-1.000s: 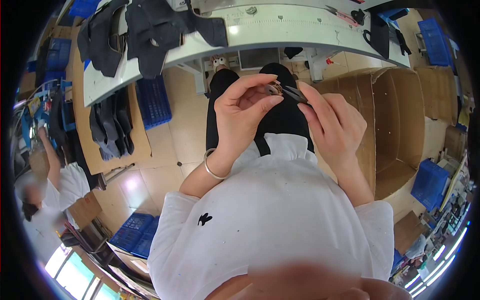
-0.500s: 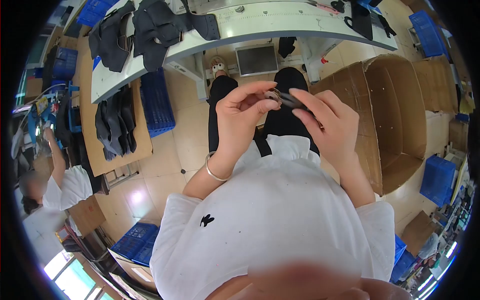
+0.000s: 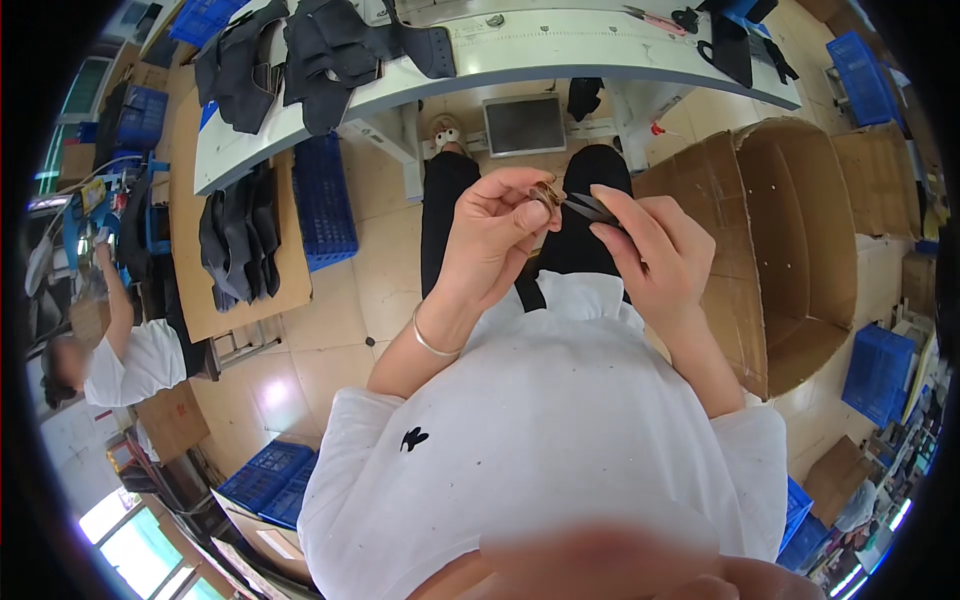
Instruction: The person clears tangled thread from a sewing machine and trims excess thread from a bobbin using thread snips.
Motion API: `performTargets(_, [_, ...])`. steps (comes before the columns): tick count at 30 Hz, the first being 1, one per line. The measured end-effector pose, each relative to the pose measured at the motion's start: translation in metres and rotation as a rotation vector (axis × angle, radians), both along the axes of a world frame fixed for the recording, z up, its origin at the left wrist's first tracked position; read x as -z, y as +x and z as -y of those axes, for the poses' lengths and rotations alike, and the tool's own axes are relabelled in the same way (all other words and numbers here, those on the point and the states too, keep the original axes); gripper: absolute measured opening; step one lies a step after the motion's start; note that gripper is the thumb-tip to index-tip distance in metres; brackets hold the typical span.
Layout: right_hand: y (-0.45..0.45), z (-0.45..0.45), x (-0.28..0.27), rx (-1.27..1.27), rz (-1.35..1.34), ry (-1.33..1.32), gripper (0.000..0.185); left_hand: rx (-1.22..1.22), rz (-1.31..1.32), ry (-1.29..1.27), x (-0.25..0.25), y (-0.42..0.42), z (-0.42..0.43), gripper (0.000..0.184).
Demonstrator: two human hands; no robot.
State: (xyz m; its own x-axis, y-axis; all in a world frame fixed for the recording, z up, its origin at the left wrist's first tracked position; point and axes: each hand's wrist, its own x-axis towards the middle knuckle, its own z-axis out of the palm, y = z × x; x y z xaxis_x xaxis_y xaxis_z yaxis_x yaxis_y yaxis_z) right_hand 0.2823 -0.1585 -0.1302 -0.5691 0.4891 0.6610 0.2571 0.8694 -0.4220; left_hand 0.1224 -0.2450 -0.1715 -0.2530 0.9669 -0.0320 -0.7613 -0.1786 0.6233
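Note:
Above my lap, my left hand [image 3: 505, 225] pinches a small round metal piece [image 3: 543, 194], silvery and brownish, between thumb and fingers. It looks like a bobbin case, but the fingers cover part of it. Closed around dark thread snips [image 3: 590, 207], my right hand [image 3: 655, 245] is just to the right. The two narrow blades point left at the metal piece, their tips very near it. Whether they touch it I cannot tell.
A white table [image 3: 560, 55] lies ahead, with dark cut pieces [image 3: 335, 50] at left and pink-handled scissors [image 3: 655, 20] at right. A large cardboard box [image 3: 800, 230] stands at my right, a blue crate [image 3: 325, 200] at left. Another person [image 3: 135, 350] works far left.
The snips have drawn slightly back from the metal piece, and their blades now show apart. My left hand has turned a little, showing more of the piece. The whole view has shifted slightly.

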Motion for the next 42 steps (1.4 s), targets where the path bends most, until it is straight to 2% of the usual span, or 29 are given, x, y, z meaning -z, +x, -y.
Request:
performTargets(6, [0.001, 0.001, -0.004, 0.023, 0.081, 0.220, 0.036, -0.031, -0.033, -0.017, 0.000, 0.000, -0.002, 0.027])
performTargets(9, [0.001, 0.001, -0.005, 0.040, 0.135, 0.234, 0.033, -0.067, -0.042, -0.007, -0.001, 0.000, -0.004, 0.024])
performTargets(12, [-0.003, 0.000, -0.002, -0.043, 0.027, -0.101, 0.030, -0.002, -0.069, -0.038, -0.006, -0.003, -0.002, 0.024])
performTargets(15, [-0.005, -0.001, 0.004, -0.060, 0.035, -0.135, 0.029, 0.025, -0.056, -0.048, 0.000, -0.003, -0.004, 0.023])
performTargets(18, [-0.008, 0.006, 0.005, -0.119, -0.061, -0.633, 0.032, 0.024, -0.044, -0.053, 0.001, 0.000, -0.003, 0.023])
performTargets(21, [-0.013, 0.014, 0.034, -0.219, -0.397, -1.096, 0.031, 0.027, -0.039, -0.099, -0.002, 0.003, -0.005, 0.023])
performTargets(24, [-0.015, 0.014, 0.043, -0.145, -0.391, -0.945, 0.029, 0.075, -0.091, -0.151, -0.003, -0.001, -0.007, 0.023])
performTargets(27, [-0.003, -0.021, 0.057, -0.157, 0.026, -0.063, 0.024, 0.102, -0.187, -0.270, 0.013, -0.006, -0.008, 0.021])
performTargets(30, [0.010, -0.037, 0.051, 0.165, -0.400, -0.522, 0.023, 0.076, -0.417, -0.445, 0.039, -0.005, -0.008, 0.020])
performTargets(32, [0.027, -0.057, 0.037, 0.113, -0.653, -0.784, 0.025, -0.040, -0.511, -0.380, 0.042, -0.006, -0.007, 0.019])
performTargets(33, [0.026, -0.051, 0.033, 0.118, -0.472, -0.894, 0.033, -0.093, -0.560, -0.348, 0.042, -0.006, -0.007, 0.019])
performTargets(36, [0.010, -0.029, 0.053, -0.036, -0.138, -0.881, 0.041, -0.239, -0.684, -0.183, 0.023, -0.002, -0.016, 0.018])
performTargets(38, [-0.001, -0.015, 0.044, -0.150, -0.152, -1.128, 0.047, -0.228, -0.753, -0.141, 0.016, -0.001, -0.019, 0.020])
performTargets(39, [-0.002, -0.011, 0.034, -0.077, -0.077, -1.135, 0.045, -0.232, -0.841, -0.108, 0.016, -0.002, -0.020, 0.021])
performTargets(40, [-0.005, -0.010, 0.028, -0.055, -0.090, -1.062, 0.043, -0.232, -0.931, -0.073, 0.015, -0.003, -0.021, 0.021])
performTargets(42, [-0.007, -0.010, 0.020, -0.004, -0.115, -0.909, 0.038, -0.281, -0.892, -0.057, 0.008, 0.005, -0.024, 0.022])
